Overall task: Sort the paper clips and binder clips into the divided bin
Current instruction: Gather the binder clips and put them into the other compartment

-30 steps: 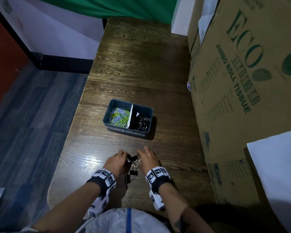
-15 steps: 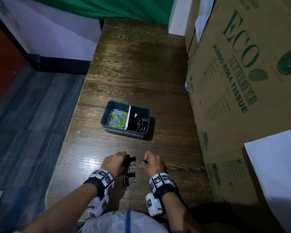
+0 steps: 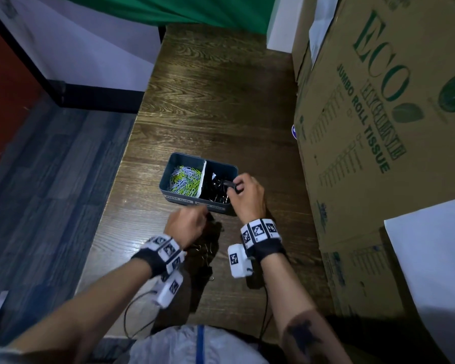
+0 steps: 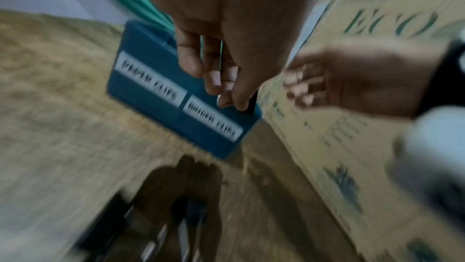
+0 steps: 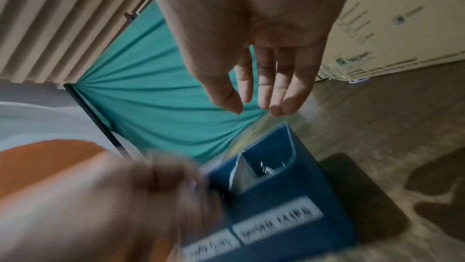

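A blue divided bin (image 3: 168, 168) (image 4: 151, 95) (image 5: 289, 184) stands on the wooden table. Its left compartment holds coloured paper clips (image 3: 185, 179), its right one black binder clips (image 3: 215, 191). My right hand (image 3: 233, 186) (image 5: 256, 110) hovers over the right compartment with fingers straight and nothing between them; a black clip (image 3: 227, 183) shows just by its fingertips. My left hand (image 3: 202, 219) (image 4: 234, 101) is just in front of the bin, fingers curled, pinching a black binder clip (image 4: 249, 105). Loose binder clips (image 3: 205, 249) lie between my wrists.
A big cardboard box (image 3: 378, 127) walls off the table's right side, with a white sheet (image 3: 431, 258) on its near part. The table's left edge (image 3: 121, 179) drops to the floor. Green cloth (image 3: 194, 9) hangs at the far end.
My right hand went from the loose pile forward to above the bin's right compartment and opened. My left hand rose from the pile toward the bin with a clip.
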Motion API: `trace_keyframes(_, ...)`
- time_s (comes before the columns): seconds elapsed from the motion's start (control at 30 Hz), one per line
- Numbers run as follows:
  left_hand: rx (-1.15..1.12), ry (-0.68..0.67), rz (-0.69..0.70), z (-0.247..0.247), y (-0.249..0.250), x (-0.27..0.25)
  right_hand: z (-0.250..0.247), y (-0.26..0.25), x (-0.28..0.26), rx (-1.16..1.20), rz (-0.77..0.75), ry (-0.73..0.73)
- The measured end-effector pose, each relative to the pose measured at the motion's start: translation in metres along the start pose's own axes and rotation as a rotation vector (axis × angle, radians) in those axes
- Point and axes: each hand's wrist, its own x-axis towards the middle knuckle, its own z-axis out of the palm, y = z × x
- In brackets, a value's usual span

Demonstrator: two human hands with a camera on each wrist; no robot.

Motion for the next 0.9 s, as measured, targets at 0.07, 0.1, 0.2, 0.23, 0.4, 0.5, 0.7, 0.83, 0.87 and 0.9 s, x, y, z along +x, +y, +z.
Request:
trace_keyframes(0.07,-0.096,0.111,0.008,-0.024,0.011,0.027,0.006,0.007,-0.010,-0.038,0.015,-0.046)
trace_keyframes(0.1,-0.145,0.153,0.004,-0.034,0.016,0.039,0.011,0.012,-0.018,-0.052,0.020,-0.090)
trace_keyframes(0.2,-0.268,0.189,-0.010,-0.053,0.026,0.059,0.023,0.026,-0.042,-0.085,0.032,-0.269)
trace_keyframes(0.23,-0.267,0.184,-0.005,-0.052,0.024,0.059,0.028,0.032,-0.048,-0.112,0.033,-0.361)
trace_keyframes(0.4,-0.034,-0.027,0.040,-0.020,-0.007,0.020,0.049,0.048,-0.072,-0.349,-0.042,-0.751)
trace_keyframes(0.5,0.102,-0.303,0.018,0.006,-0.034,-0.013,0.055,0.050,-0.087,-0.527,-0.106,-0.922)
trace_keyframes(0.7,0.366,-0.538,0.112,0.046,-0.065,-0.064,0.066,0.056,-0.104,-0.691,-0.213,-0.911)
trace_keyframes(0.83,0.322,-0.526,0.100,0.057,-0.065,-0.063,0.068,0.059,-0.107,-0.611,-0.255,-0.792)
trace_keyframes(0.87,0.295,-0.495,0.090,0.058,-0.062,-0.062,0.068,0.060,-0.106,-0.589,-0.246,-0.770)
trace_keyframes(0.9,0.273,-0.457,0.084,0.058,-0.060,-0.060,0.068,0.060,-0.105,-0.571,-0.231,-0.755)
